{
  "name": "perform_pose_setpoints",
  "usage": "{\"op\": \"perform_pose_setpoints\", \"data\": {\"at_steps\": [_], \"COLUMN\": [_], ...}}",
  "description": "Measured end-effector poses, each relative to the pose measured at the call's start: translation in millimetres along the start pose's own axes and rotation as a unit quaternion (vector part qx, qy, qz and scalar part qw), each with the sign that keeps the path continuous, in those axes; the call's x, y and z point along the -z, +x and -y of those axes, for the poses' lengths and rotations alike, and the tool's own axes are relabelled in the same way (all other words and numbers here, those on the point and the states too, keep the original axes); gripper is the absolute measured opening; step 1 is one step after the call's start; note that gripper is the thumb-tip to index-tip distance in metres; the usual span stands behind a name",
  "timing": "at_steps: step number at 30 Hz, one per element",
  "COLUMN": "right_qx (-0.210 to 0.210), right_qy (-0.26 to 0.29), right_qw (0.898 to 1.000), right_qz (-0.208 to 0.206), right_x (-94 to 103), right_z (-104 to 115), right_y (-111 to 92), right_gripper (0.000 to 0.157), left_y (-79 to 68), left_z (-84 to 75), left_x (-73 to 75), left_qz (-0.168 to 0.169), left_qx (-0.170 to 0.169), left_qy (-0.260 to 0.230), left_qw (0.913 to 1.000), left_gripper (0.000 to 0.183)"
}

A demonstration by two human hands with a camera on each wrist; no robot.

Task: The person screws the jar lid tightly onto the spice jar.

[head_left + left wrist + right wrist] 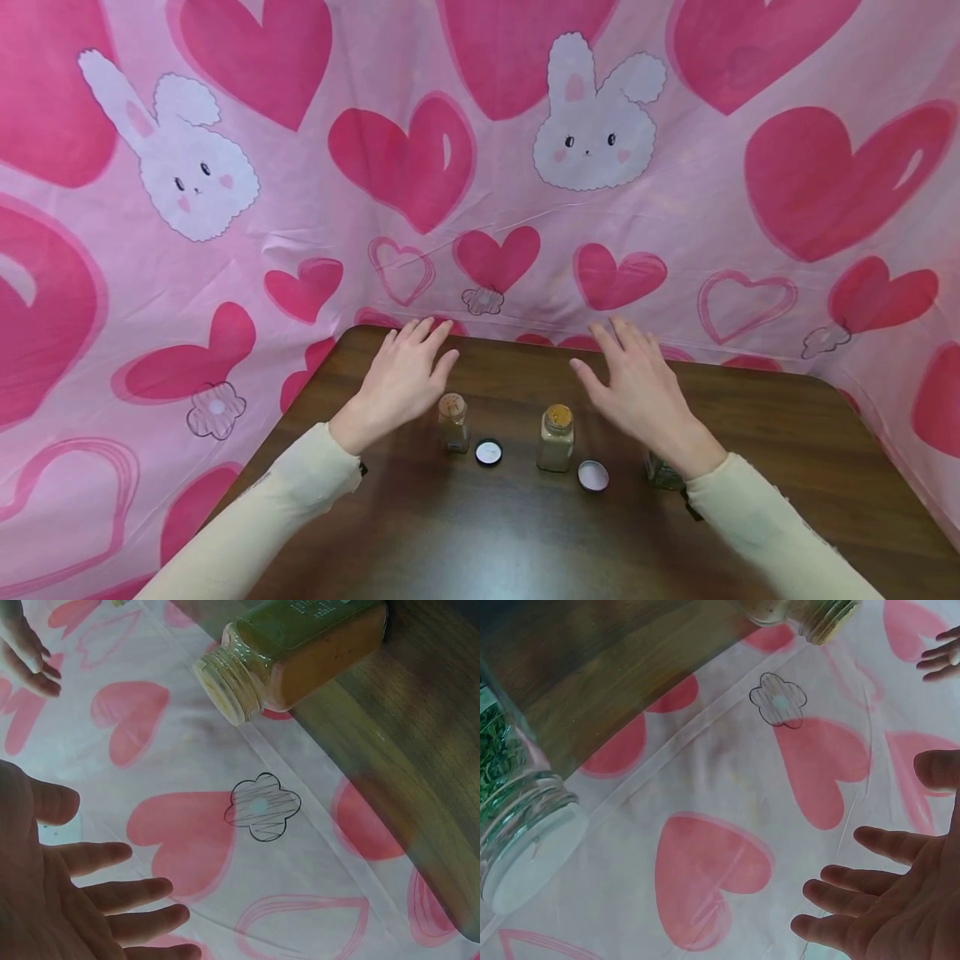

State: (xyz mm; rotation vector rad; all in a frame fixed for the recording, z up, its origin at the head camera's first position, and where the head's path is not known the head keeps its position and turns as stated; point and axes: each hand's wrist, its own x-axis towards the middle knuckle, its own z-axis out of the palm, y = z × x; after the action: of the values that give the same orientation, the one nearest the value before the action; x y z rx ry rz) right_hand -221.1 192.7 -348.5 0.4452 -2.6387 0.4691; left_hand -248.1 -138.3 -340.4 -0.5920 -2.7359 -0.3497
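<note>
My left hand [405,375] is held with its fingers spread, over the back left of the table. Nearest it stands a small glass jar of brownish powder [454,433], uncapped, which shows large with an orange-brown filling in the left wrist view. My right hand [637,387] is likewise spread and holds nothing. A square glass jar with yellow powder at its mouth [556,446] stands between the hands. Partly hidden under the right wrist is a third jar [660,473]; the right wrist view shows green dried herbs [499,750] in it and a white top [536,859].
Two round jar lids lie upturned on the dark wooden table [480,533]: a black-rimmed lid [488,452] beside the left jar and another lid [593,476] right of the middle jar. A pink cloth with hearts and rabbits [510,200] hangs behind the table and along its sides.
</note>
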Motion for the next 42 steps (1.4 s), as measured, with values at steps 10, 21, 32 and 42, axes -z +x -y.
{"op": "perform_pose_setpoints", "data": {"at_steps": [10, 21, 32, 42], "right_qx": [-0.001, 0.017, 0.013, 0.008], "right_qy": [0.003, 0.01, 0.002, 0.008], "right_qw": [1.0, 1.0, 1.0, 1.0], "right_qz": [0.006, -0.006, 0.003, 0.016], "right_x": [-2.4, -10.2, -12.0, -10.8], "right_z": [6, 9, 15, 22], "right_y": [-3, -7, -8, -9], "right_gripper": [0.066, 0.063, 0.067, 0.07], "left_y": [-4.6, -12.0, -15.6, -19.2], "left_z": [0.6, 2.1, 4.7, 10.4], "left_x": [-1.7, -4.8, -6.1, -7.8], "left_qz": [0.005, 0.012, -0.006, -0.004], "left_qx": [0.002, 0.006, 0.002, 0.001], "left_qy": [-0.015, -0.024, -0.024, -0.03], "left_qw": [0.9999, 0.9996, 0.9997, 0.9995], "left_gripper": [0.056, 0.058, 0.057, 0.06]}}
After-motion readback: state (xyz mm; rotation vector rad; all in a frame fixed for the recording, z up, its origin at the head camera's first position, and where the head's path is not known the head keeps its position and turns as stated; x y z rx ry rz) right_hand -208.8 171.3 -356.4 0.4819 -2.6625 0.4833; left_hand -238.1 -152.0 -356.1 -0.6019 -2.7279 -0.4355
